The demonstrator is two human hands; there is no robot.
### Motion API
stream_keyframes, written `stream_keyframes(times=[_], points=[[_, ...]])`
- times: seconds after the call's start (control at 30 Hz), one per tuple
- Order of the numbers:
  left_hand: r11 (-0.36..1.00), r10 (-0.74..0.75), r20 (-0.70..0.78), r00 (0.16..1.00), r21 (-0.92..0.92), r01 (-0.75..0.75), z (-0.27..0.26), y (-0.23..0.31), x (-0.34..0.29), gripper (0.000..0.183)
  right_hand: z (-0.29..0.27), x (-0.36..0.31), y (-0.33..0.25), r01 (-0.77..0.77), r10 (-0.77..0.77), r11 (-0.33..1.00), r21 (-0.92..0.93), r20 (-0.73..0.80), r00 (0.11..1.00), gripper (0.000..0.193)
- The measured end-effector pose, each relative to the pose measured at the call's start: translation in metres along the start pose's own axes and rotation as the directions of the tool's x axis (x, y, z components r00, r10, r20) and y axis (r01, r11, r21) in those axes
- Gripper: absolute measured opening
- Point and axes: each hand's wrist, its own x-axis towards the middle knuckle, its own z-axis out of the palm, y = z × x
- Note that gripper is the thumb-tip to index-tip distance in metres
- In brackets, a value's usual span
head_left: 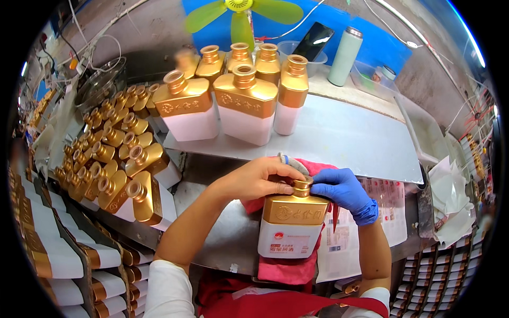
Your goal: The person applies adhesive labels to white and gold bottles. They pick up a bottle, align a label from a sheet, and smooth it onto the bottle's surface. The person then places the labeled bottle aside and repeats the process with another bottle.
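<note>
Directly in front of me a flat bottle (295,217) with a gold shoulder and a white lower half stands on a pink cloth (289,270). My bare left hand (263,179) pinches the left side of its gold neck. From the right, my right hand (344,192), in a blue glove, closes on the same neck. The bottle carries a label with red print on its white face. A grey wad of cloth (292,163) lies just behind the neck. Sheets of printed labels (382,212) are spread to the right, partly under my right forearm.
Several similar gold-and-white bottles (246,106) stand on the raised board (339,140), and many more (114,169) crowd the left. Behind are a green fan (241,26), a phone (314,41) and a pale green flask (345,56). Crumpled white paper (450,196) lies at right.
</note>
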Motion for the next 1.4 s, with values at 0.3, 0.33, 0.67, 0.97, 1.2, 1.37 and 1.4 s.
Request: stream_keyframes(times=[0.3,0.33,0.67,0.97,1.2,1.37,1.4], points=[[0.996,0.069,0.073,0.995,-0.052,-0.065,-0.007,-0.012,0.002,0.029,0.000,0.001,0.000,-0.093,0.092,0.996,-0.010,-0.037,0.995,0.026],[0.996,0.068,0.063,0.996,-0.057,-0.065,-0.005,-0.012,0.001,0.029,0.001,0.000,0.000,-0.093,0.093,0.996,-0.003,-0.041,0.995,0.026],[0.996,0.070,-0.043,0.997,-0.053,-0.073,0.005,-0.015,0.002,0.025,0.003,-0.006,0.004,-0.042,0.046,0.998,0.056,-0.086,0.995,0.032],[0.822,0.178,-0.238,0.955,0.569,-0.011,0.015,-0.002,-0.003,0.023,0.011,-0.007,0.006,0.021,-0.021,1.000,-0.001,-0.156,0.988,0.031],[0.867,0.212,-0.400,0.892,0.498,0.018,0.024,-0.013,0.008,0.035,0.014,0.000,0.022,0.166,-0.175,0.984,-0.067,-0.167,0.970,0.028],[0.893,0.100,-0.355,0.930,0.444,0.074,0.018,-0.009,0.008,0.033,0.012,0.000,0.025,0.168,-0.170,0.985,-0.030,-0.156,0.973,0.028],[0.898,0.086,-0.331,0.940,0.435,0.071,0.015,-0.008,0.007,0.032,0.012,0.001,0.029,0.181,-0.179,0.983,0.000,-0.157,0.971,0.029]])
